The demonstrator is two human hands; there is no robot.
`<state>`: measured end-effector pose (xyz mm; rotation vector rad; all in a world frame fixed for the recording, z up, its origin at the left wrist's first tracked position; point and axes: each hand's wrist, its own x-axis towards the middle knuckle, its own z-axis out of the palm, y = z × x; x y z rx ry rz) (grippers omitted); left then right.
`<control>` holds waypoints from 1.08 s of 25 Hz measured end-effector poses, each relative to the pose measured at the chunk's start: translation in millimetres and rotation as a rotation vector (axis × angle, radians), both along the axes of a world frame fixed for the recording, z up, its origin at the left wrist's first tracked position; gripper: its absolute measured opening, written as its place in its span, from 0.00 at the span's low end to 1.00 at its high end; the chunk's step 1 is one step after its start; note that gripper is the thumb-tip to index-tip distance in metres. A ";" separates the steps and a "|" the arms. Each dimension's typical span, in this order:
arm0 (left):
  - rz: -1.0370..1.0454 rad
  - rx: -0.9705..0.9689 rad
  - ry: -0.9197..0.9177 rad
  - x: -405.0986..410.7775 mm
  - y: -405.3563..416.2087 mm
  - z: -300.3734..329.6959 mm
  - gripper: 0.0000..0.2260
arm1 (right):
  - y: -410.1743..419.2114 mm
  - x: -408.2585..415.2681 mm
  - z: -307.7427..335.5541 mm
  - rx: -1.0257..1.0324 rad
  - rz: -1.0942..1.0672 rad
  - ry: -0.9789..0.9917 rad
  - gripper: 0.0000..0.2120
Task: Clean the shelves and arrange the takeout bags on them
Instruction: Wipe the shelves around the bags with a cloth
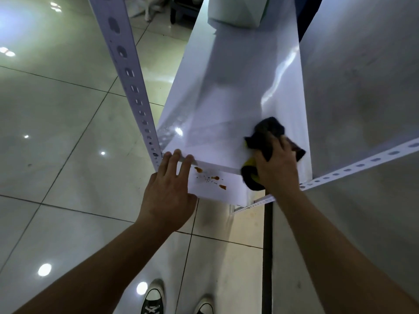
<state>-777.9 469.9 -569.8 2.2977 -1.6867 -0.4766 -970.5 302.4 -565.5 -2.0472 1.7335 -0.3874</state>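
- Right hand (277,168): fingers curled, gripping dark cloth (269,132) on white shelf (226,98).
- Left hand (169,191): fingers straight, resting on shelf edge, 9 o'clock of orange crumbs (215,177).
- White takeout bag (235,12): 12 o'clock end.

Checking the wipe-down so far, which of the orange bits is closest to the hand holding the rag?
The lowest orange bit, nearest the shelf's front edge: it lies closest to the right hand gripping the dark rag.

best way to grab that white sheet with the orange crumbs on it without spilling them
Probably by its two bare side edges, one hand from each side, kept level. The white sheet juts past the shelf edge with the orange crumbs mid-sheet; the left hand already rests on its left edge.
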 end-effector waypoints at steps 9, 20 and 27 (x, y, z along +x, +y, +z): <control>-0.039 0.078 0.007 6.3 3.5 0.4 0.40 | 34.2 12.6 -4.8 -0.007 0.092 0.013 0.29; -0.021 0.118 -0.085 -1.1 5.1 -8.0 0.44 | -5.1 148.6 7.8 0.031 0.737 0.196 0.29; -0.018 0.084 -0.073 -0.3 6.9 -3.0 0.42 | -14.2 60.2 6.9 0.010 0.407 0.024 0.27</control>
